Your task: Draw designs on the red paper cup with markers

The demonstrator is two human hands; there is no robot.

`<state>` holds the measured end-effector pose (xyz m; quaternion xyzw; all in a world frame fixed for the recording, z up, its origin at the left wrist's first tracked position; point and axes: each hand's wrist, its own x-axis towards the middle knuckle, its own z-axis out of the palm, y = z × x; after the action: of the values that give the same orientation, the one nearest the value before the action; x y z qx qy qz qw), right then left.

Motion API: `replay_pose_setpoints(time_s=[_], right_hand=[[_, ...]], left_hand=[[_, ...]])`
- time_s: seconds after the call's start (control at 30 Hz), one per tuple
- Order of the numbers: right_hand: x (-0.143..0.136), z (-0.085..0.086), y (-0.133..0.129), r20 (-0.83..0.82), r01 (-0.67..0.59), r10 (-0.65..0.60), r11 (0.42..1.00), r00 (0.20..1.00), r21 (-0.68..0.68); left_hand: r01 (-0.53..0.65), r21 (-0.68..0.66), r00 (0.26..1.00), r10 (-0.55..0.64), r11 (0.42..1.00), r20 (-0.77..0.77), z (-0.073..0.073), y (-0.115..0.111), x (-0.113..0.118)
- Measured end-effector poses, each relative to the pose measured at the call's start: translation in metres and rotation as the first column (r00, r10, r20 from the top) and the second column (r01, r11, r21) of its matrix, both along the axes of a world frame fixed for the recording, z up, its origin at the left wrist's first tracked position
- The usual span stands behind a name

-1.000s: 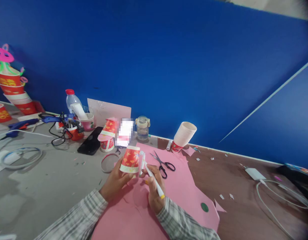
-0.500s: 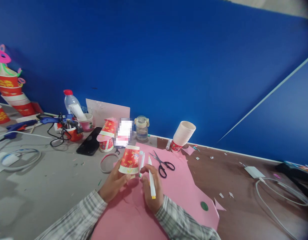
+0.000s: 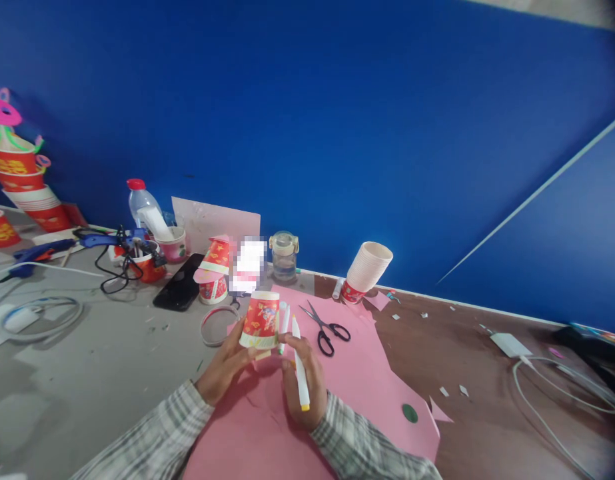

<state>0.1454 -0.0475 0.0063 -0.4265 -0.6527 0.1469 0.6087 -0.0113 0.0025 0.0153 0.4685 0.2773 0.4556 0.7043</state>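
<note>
My left hand (image 3: 226, 365) holds a red paper cup (image 3: 261, 320) upside down, its wide rim at the bottom with yellow-green marks along it. My right hand (image 3: 306, 383) grips a white marker (image 3: 300, 373) with a yellow end, its other end pointing up and away, close to the cup's right side. Beneath both hands lies a large pink paper sheet (image 3: 357, 400). Another white marker (image 3: 284, 319) rests on the sheet just behind my right fingers. Scissors (image 3: 326, 330) with black handles lie partly spread to the right of that marker.
Behind stand two decorated red cups (image 3: 217, 257), a glass jar (image 3: 284, 257) and a leaning cup stack (image 3: 368, 270). A black phone (image 3: 181, 283), tape ring (image 3: 220, 325) and glue gun (image 3: 40, 257) are left. A white charger (image 3: 510, 345) with cable lies right.
The marker in my right hand has shifted slightly down and left. The cup in my left hand has moved a little to the right. Both hands keep their hold.
</note>
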Motion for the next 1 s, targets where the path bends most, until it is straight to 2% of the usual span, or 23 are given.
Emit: replay_pose_setpoints(time_s=[0.27, 0.5, 0.67, 0.8, 0.9, 1.0], right_hand=[[0.000, -0.006, 0.001, 0.026, -0.031, 0.031, 0.999, 0.999, 0.006], [0.001, 0.002, 0.000, 0.025, -0.035, 0.036, 0.999, 0.999, -0.028], [0.005, 0.008, 0.000, -0.007, -0.033, 0.033, 0.995, 0.999, -0.098], [0.005, 0.007, 0.004, 0.000, 0.005, -0.005, 0.995, 1.000, -0.104], [0.004, 0.004, 0.006, -0.008, 0.006, -0.007, 0.993, 1.000, -0.121], [0.004, 0.002, 0.007, -0.048, -0.006, -0.001, 0.989, 0.999, -0.147]], left_hand=[[-0.001, 0.017, 0.999, 0.002, 1.000, -0.040, -0.006, 0.003, 0.003], [-0.005, 0.039, 0.997, 0.008, 0.999, -0.081, -0.005, 0.001, 0.000], [-0.079, 0.178, 0.973, 0.115, 0.981, -0.200, -0.003, 0.001, -0.005], [-0.111, 0.192, 0.954, 0.159, 0.975, -0.254, -0.007, 0.005, -0.007], [-0.131, 0.173, 0.956, 0.171, 0.976, -0.239, -0.008, 0.007, -0.006], [-0.103, 0.151, 0.976, 0.129, 0.983, -0.174, -0.004, 0.006, -0.003]])
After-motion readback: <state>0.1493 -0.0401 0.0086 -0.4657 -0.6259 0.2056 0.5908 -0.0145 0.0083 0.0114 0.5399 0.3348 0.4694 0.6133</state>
